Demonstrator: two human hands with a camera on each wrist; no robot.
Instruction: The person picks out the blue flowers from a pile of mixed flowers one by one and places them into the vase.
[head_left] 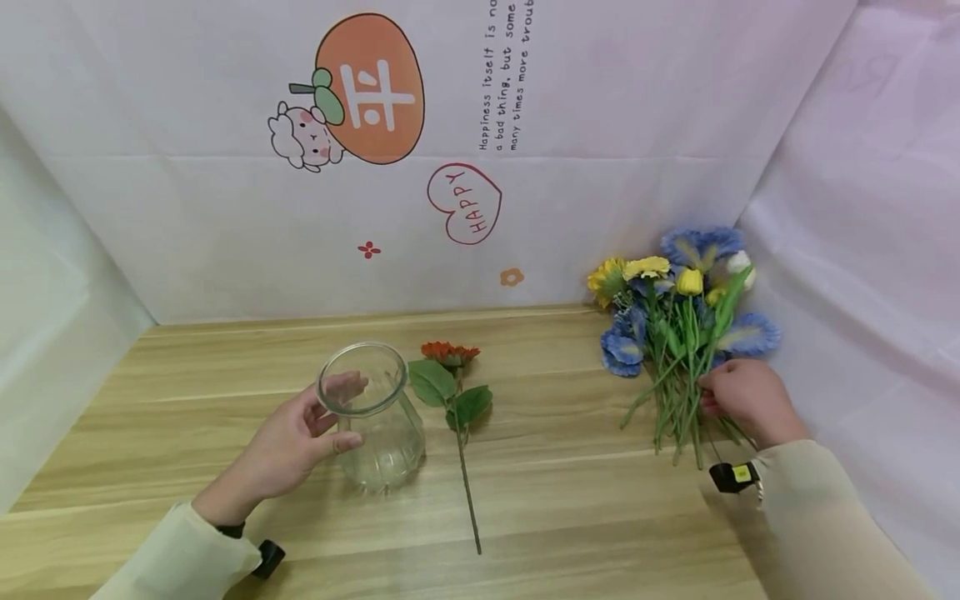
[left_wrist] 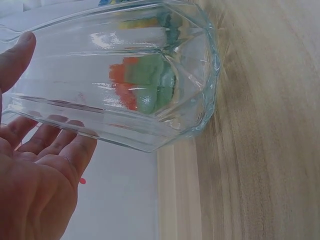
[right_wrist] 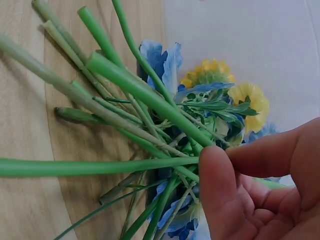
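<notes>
A clear glass vase [head_left: 390,454] with a wide round mouth stands on the wooden table, left of centre. My left hand [head_left: 288,437] holds it from the left, thumb on the near side and fingers round the far side; the left wrist view shows the vase's ribbed wall between them. At the right lies a bunch of artificial flowers [head_left: 675,333], blue, yellow and white. Among its stems, my right hand [head_left: 753,400] pinches a green stem [right_wrist: 100,166] between thumb and forefinger. The bloom on that stem is hidden among the others.
One orange-red flower [head_left: 450,354] with green leaves lies just right of the vase, its stem [head_left: 468,492] pointing toward me. White printed cloth [head_left: 585,183] hangs behind the table [head_left: 570,517], and more white cloth [head_left: 862,275] closes the right side, close to the bunch.
</notes>
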